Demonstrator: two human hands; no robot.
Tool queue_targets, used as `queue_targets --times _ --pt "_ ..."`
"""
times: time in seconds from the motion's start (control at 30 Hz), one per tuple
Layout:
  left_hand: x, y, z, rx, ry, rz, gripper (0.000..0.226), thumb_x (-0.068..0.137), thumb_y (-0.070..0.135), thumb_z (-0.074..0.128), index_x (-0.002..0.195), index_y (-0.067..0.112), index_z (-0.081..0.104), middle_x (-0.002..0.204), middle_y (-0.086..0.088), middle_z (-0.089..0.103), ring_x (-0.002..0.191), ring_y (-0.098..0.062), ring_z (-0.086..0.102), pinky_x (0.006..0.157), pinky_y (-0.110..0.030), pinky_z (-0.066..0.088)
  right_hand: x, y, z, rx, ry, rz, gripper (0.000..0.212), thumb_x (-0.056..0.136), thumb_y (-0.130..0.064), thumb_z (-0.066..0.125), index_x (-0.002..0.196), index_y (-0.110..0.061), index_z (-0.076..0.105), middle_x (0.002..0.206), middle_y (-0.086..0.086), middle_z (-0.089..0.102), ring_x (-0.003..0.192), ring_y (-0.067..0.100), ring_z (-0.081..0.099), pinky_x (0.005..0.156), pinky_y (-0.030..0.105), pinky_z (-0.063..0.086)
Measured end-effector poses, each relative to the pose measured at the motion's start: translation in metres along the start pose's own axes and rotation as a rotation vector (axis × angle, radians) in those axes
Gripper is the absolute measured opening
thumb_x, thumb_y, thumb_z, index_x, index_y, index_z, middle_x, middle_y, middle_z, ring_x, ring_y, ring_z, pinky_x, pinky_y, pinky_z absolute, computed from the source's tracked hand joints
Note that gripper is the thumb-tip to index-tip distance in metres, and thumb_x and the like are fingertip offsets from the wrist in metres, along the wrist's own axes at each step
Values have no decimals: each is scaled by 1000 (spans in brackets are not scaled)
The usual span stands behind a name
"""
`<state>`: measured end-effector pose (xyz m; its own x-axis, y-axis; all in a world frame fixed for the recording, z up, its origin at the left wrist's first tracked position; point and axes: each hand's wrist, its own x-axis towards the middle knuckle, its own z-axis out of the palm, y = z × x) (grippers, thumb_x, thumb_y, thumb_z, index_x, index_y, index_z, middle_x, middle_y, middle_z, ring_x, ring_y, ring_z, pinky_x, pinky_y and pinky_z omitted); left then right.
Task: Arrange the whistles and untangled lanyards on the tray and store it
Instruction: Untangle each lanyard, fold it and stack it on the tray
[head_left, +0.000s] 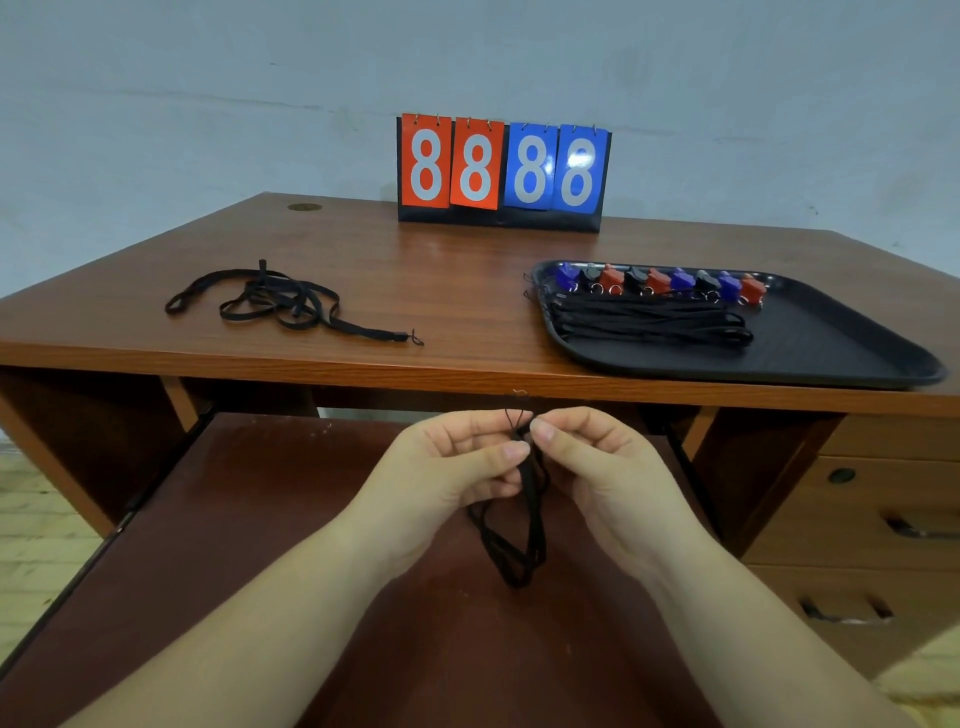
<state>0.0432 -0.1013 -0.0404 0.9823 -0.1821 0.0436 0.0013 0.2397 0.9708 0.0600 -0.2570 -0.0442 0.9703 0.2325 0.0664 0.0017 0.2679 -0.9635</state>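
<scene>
Step in hand: You are untangling one black flat fabric lanyard (524, 519); you hold it in front of the near edge of the brown wooden tabletop (363, 280), above the pulled-out dark shelf (291, 545).
Left hand: Your left hand (457, 467) pinches the top of the lanyard; its fingers (511, 451) are curled and clamped on the cord.
Right hand: Your right hand (587, 457) pinches the same lanyard just beside the left one; thumb and fingers are closed on the thin end loop.
Lanyard in hand: It hangs down from both hands in several loops, which look not yet fully straight.
Tray: The black rectangular plastic tray (831, 338) lies on the right part of the tabletop, its near corner at the tabletop edge.
Whistles: A row of blue, black and red plastic whistles (660, 280) stands along the far side of the tray.
Finished lanyards: A bundle of straight black lanyards (649, 322) lies in the tray, just in front of the whistles.
Remaining pile: A tangled heap of black lanyards (280, 304) lies on the left part of the tabletop, well apart from the tray.
Scoreboard: A flip scoreboard with red and blue number cards (501, 171) stands at the far side of the tabletop.
Next move: I think you must pull the loops free, then lay this lanyard beside the bundle; the heap waits after that, so storing is not near.
</scene>
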Motion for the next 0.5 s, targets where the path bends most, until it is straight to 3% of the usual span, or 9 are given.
queue_targets --times 0.2,0.37,0.5 --pt "-2 0 -1 28 -32 11 37 69 16 67 106 15 69 71 0 67 66 -9 64 65 -19 53 -2 -2 3 -1 -46 33 20 68 -18 67 83 -6 68 76 5 71 72 13 69 64 20 54" --pt "-1 3 1 25 15 42 35 67 15 67 102 14 69 72 -1 68 64 -8 64 62 -19 53 1 -4 1 27 -30 51 23 71 -18 65 90 -5 67 76 7 69 70 15 66 66 24 54" --pt "2 6 -4 -16 98 58 33 64 17 67 97 14 69 67 1 67 63 -7 63 62 -19 54 4 -5 -5 15 10 34 18 68 -21 66 84 -12 68 71 0 66 69 10 61 68 22 50"
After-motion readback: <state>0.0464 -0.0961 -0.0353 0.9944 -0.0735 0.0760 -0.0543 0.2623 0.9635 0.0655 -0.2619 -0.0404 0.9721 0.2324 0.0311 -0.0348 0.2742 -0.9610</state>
